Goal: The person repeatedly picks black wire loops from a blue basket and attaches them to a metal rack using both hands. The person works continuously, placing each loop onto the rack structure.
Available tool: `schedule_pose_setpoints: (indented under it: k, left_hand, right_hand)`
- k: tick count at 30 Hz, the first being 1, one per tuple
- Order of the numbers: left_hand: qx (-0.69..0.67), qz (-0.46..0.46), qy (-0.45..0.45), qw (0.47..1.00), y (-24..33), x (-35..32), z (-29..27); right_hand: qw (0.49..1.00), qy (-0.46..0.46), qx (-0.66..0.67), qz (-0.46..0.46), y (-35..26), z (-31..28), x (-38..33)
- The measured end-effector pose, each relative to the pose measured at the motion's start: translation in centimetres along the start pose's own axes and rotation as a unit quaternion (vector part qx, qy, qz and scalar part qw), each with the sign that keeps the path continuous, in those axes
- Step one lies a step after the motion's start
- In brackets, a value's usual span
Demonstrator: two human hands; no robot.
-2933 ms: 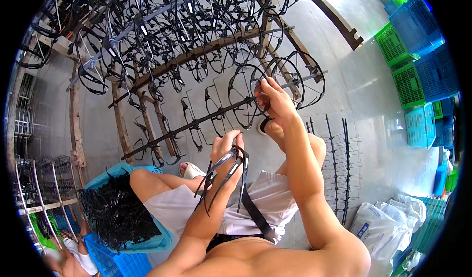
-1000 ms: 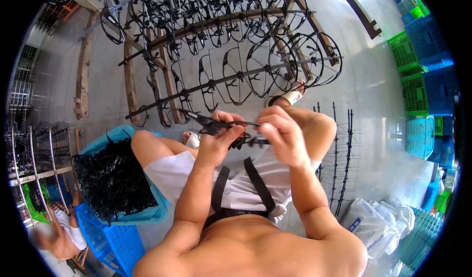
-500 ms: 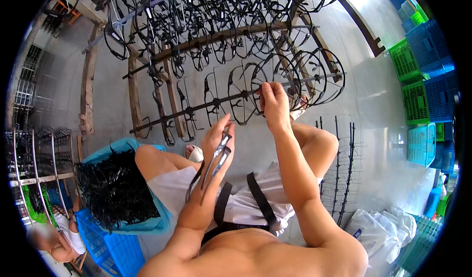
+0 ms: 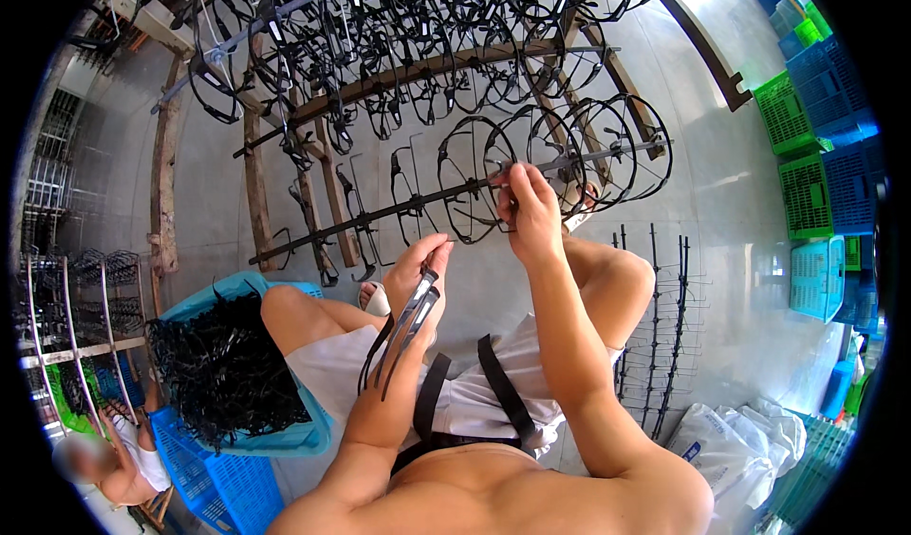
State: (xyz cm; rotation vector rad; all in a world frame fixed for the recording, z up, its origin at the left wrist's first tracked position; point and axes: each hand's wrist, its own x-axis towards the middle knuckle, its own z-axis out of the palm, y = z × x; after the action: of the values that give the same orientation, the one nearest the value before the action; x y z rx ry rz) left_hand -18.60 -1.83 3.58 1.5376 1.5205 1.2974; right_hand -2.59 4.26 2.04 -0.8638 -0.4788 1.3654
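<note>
Concrete floor [image 4: 731, 203] carries a wooden rack [image 4: 427, 70] whose rods are hung with black wire rings, too many for us to count, and two green crates [image 4: 797, 155] stand at its right edge. Our right hand [image 4: 529, 210] pinches one ring [image 4: 512, 165] onto the nearest rod [image 4: 455, 193]. Our left hand [image 4: 418, 279] grips a bundle of wires [image 4: 403, 331] above the lap, beside one blue basket [image 4: 237, 383] of more.

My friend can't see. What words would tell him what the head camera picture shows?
A seated person's right hand presses a black plastic ring-shaped frame onto a long dark rack bar, while the left hand holds a bundle of thin black plastic pieces. A light blue basket heaped with more black pieces sits by the left knee.
</note>
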Motion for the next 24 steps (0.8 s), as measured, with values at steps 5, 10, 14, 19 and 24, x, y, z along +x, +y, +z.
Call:
schedule_pose_setpoints:
  k: [5, 10, 14, 19, 24]
  left_hand:
    - [-0.025, -0.024, 0.014, 0.999, 0.0, 0.1, 0.8]
    - [-0.035, -0.061, -0.005, 0.998, -0.9, 0.3, 0.7]
    - [-0.048, -0.034, 0.0, 0.998, -0.9, 0.3, 0.6]
    - [-0.031, -0.061, -0.014, 0.998, -0.3, 0.2, 0.4]
    - [-0.135, -0.102, -0.012, 0.985, 1.2, -0.8, -0.8]
  right_hand:
    - [0.996, -0.038, -0.051, -0.069, 2.8, -3.1, -3.3]
    - [0.994, -0.045, 0.013, -0.094, 2.7, -2.7, -4.5]
    - [0.997, -0.012, 0.035, -0.072, 2.7, -1.7, -4.5]
    - [0.994, 0.068, 0.036, -0.073, 2.3, -0.8, -4.5]
    - [0.964, 0.073, -0.201, -0.161, 1.5, -0.4, -5.5]
